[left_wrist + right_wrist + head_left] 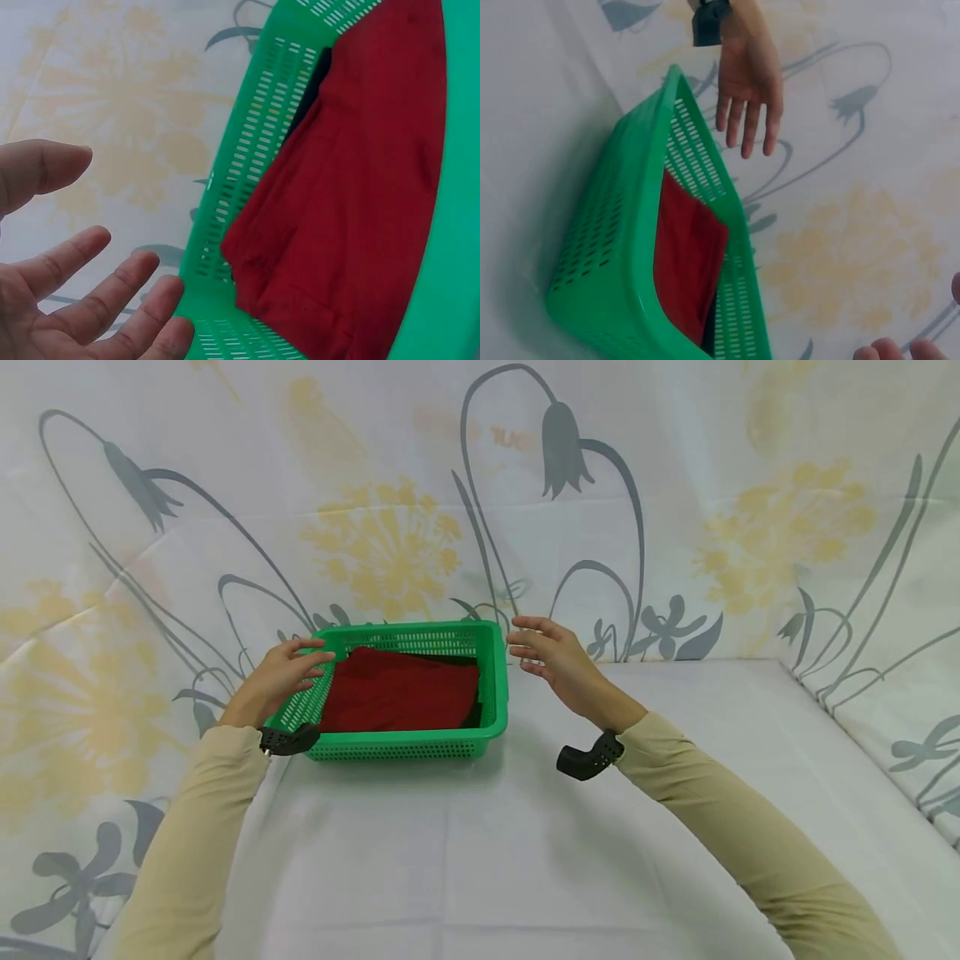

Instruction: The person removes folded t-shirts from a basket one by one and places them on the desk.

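A green plastic basket (405,748) with slotted walls stands on the white-covered table, left of centre. Folded red cloth (405,692) lies inside it, and a strip of something dark (309,94) shows along the cloth's edge. My left hand (281,675) is at the basket's left side, fingers spread and holding nothing; the left wrist view shows its fingers (112,300) beside the rim. Just off the basket's right end, my right hand (558,664) hovers with its fingers extended and nothing in them. Only its fingertips (889,351) appear in the right wrist view.
White cloth covers the table (480,852). A curtain (660,527) printed with grey flowers and yellow blooms hangs behind the basket and along both sides. Each wrist carries a black camera mount (588,758).
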`<state>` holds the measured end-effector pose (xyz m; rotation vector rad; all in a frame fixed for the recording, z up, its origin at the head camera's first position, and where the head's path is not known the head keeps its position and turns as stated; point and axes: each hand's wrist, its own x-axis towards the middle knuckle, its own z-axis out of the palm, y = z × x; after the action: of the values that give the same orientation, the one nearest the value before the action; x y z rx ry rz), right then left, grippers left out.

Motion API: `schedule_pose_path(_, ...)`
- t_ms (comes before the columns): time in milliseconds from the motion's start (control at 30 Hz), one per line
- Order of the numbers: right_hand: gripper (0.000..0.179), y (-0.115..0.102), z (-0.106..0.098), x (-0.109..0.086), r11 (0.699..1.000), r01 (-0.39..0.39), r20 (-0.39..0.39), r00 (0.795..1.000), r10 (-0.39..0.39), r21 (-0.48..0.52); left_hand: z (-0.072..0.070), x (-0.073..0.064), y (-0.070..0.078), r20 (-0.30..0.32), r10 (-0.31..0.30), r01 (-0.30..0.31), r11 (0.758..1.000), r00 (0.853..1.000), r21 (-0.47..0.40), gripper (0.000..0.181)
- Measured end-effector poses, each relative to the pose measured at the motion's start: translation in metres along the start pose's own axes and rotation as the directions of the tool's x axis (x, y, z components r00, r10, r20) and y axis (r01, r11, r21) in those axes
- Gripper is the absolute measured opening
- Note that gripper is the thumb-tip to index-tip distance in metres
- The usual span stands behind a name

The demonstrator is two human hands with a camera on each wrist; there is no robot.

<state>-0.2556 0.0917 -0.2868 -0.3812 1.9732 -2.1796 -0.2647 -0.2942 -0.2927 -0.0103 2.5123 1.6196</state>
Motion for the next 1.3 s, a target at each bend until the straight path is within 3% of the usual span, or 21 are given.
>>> schedule_pose_path(333, 0.046, 0.012, 0.013, 0.016, 0.999, -0.019, -0.002, 1.000, 0.019, 0.028, 0.002, 0.009, 0.001, 0.031, 0.037, -0.035, 0.998, 0.999, -0.052, 0.067)
schedule_pose_path(600, 0.050, 0.021, 0.023, 0.029, 0.999, -0.051, -0.009, 0.999, 0.051, -0.013, 0.002, 0.020, -0.007, 0.042, 0.025, -0.019, 0.992, 0.999, -0.124, 0.067)
schedule_pose_path(933, 0.057, 0.033, 0.039, 0.037, 0.993, -0.087, 0.005, 0.996, 0.088, -0.076, 0.004, 0.030, -0.009, 0.087, -0.013, 0.023, 0.993, 0.996, -0.115, 0.070)
schedule_pose_path(1167, 0.060, 0.044, 0.052, 0.044, 0.985, -0.163, 0.001, 0.987, 0.163, -0.063, 0.004, 0.031, -0.013, 0.077, -0.037, 0.043, 0.996, 0.996, -0.081, 0.073)
schedule_pose_path(1300, 0.059, 0.049, 0.059, 0.046, 0.973, -0.207, -0.007, 0.978, 0.207, -0.102, 0.006, 0.032, -0.017, 0.079, -0.060, 0.065, 0.996, 0.995, -0.063, 0.074)
